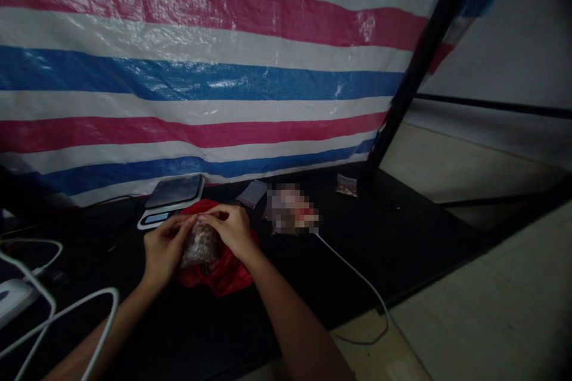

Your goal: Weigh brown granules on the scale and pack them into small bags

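Note:
Both my hands pinch the top edge of a small clear plastic bag [199, 245] filled with something brownish that I cannot make out. My left hand [161, 248] grips its left upper corner, fingers closed. On the other side, my right hand [233, 228] has thumb and fingers pressed together on the same edge. Under and behind the bag spreads a crumpled red plastic bag [230, 274] on the black table [357, 256]. Just beyond my hands sits a flat kitchen scale [175, 191] with a lit display.
A stack of empty-looking clear bags [252, 193] lies behind my right hand, beside a blurred-out object [291, 211] with a white cable [353, 274]. A small filled bag [347, 186] lies farther right. White cords and a power strip [16, 299] are at left; a striped tarp [250, 83] hangs behind.

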`<action>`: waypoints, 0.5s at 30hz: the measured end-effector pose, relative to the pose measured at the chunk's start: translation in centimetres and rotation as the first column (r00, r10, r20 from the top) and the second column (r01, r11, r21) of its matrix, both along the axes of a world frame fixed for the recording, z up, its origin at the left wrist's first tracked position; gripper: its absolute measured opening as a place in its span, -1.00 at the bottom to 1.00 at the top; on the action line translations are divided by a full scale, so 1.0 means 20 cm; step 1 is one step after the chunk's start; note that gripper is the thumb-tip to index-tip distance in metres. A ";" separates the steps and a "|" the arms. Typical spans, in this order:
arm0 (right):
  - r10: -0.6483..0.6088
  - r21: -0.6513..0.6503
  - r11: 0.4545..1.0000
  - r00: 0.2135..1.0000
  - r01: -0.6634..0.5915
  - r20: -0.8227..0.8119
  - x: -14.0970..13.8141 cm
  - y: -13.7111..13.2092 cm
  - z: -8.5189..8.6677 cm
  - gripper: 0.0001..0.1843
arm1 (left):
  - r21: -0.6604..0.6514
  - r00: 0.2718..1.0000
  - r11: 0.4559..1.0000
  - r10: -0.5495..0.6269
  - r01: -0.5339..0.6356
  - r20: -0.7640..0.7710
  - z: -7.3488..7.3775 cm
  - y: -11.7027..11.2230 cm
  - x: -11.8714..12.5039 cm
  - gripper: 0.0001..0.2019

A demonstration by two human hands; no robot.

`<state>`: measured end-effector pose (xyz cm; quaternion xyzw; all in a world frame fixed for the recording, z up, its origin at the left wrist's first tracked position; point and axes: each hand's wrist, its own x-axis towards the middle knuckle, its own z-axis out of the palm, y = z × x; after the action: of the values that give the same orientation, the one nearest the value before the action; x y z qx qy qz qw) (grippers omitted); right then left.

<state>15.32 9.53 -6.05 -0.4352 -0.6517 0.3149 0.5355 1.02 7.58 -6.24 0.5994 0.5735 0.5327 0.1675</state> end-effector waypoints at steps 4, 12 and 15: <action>0.002 -0.051 0.999 1.000 -0.003 -0.009 0.02 0.03 -0.02 -0.74 | -0.043 0.998 0.999 -0.019 0.022 0.062 0.00 0.03 -0.02 -0.67; -0.118 -0.030 0.993 0.986 0.115 -0.122 0.07 0.00 0.08 -0.72 | -0.026 0.982 0.988 -0.151 0.155 0.114 0.00 0.01 -0.01 -0.65; -0.169 -0.037 0.986 0.938 0.165 -0.302 0.26 0.02 0.19 -0.66 | -0.013 0.974 0.982 -0.185 0.188 0.133 0.02 -0.01 -0.02 -0.58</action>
<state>20.50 9.91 -2.29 -0.4384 -0.5205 0.3352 0.6516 0.57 7.40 -5.78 0.6120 0.5091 0.5456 0.2618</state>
